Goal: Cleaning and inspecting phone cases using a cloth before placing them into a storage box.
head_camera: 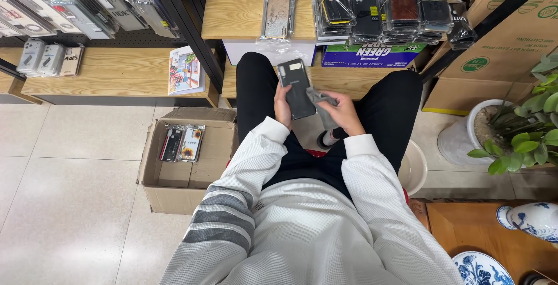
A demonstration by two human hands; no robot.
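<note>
I sit facing low wooden shelves, in black trousers and a white sweater. My left hand (pixel 283 106) holds a dark grey phone case (pixel 296 87) by its left edge, tilted up over my lap. My right hand (pixel 343 113) grips a small grey cloth (pixel 321 103) that rests against the case's lower right side. Both hands are close together above my knees.
An open cardboard box (pixel 174 189) with a few packaged cases stands on the tiled floor at my left. Shelves ahead carry a glittery case (pixel 278 16) and stacks of bagged cases (pixel 378 6). A potted plant (pixel 523 134), large cartons and blue-white ceramics (pixel 529 218) are at right.
</note>
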